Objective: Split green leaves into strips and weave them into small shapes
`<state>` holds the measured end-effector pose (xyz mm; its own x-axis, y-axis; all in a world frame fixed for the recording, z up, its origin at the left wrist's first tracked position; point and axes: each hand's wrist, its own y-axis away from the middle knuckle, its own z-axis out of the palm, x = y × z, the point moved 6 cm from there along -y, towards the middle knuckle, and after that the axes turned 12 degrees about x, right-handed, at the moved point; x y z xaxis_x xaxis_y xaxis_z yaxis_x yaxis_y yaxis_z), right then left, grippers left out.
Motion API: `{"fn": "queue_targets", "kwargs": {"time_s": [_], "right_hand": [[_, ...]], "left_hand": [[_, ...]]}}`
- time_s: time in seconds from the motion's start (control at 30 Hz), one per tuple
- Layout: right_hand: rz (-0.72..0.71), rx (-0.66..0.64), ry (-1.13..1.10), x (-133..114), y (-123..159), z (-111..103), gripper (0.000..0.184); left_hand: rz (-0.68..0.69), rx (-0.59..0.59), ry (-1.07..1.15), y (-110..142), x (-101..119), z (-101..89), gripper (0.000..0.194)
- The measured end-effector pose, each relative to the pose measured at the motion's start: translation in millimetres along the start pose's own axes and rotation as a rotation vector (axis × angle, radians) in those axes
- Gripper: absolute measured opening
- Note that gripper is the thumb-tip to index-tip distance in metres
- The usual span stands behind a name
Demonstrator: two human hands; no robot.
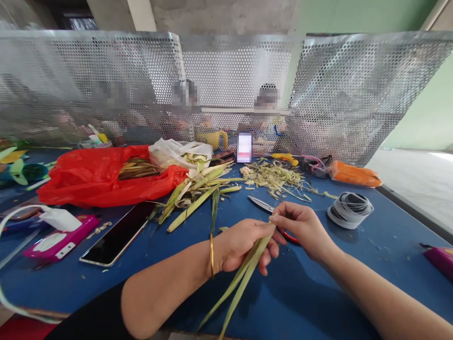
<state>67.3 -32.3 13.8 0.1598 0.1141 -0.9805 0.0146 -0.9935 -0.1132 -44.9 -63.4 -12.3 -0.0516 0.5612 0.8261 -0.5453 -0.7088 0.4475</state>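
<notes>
Long pale-green leaf strips hang down toward the table's near edge, their upper end pinched between both hands. My left hand is closed around them, with a gold bangle at its wrist. At the strips' top end, the thumb and fingertips of my right hand press together on the same leaf. Scissors lie on the blue table just behind, their red handle partly covered by my right hand. Left of the hands is a pile of similar leaves, and beyond lie shredded scraps.
A red plastic bag with dried strips, a phone and a magenta power strip with a white plug occupy the left. On the right are a spool of clear cord and an orange packet. A perforated metal screen stands behind, with people beyond.
</notes>
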Motion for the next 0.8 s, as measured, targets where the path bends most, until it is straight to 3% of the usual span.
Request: {"fn": "queue_targets", "kwargs": {"time_s": [0.17,0.23,0.33,0.4,0.5,0.6,0.7,0.8], "right_hand": [[-0.131,0.167,0.150,1.6,-13.3,-17.1,0.027],[-0.242,0.067,0.384,3.0,-18.2,-14.6,0.021],[-0.412,-0.204,0.773,13.1,-17.3,0.1,0.018],[-0.481,-0.301,0.899,19.5,-14.4,7.4,0.018],[-0.551,-0.353,0.931,20.5,-10.1,15.1,0.003],[-0.566,-0.326,0.933,14.2,-7.4,15.5,0.013],[-0.497,-0.277,0.853,6.2,-5.6,10.5,0.012],[-0.374,-0.244,0.618,0.1,-5.2,5.9,0.012]], "left_hand": [[0.093,0.160,0.017,3.2,20.0,-20.6,0.025],[0.167,0.261,0.052,4.4,35.4,-36.2,0.025],[0.229,0.334,0.031,6.3,51.9,-52.5,0.026],[0.269,0.364,-0.044,7.2,57.5,-57.3,0.025],[0.319,0.424,-0.193,7.3,57.3,-57.6,0.025],[0.350,0.473,-0.301,4.3,50.2,-52.8,0.025],[0.395,0.537,-0.414,-0.6,42.7,-49.4,0.027],[0.365,0.504,-0.478,-7.8,32.3,-45.2,0.027]]}}
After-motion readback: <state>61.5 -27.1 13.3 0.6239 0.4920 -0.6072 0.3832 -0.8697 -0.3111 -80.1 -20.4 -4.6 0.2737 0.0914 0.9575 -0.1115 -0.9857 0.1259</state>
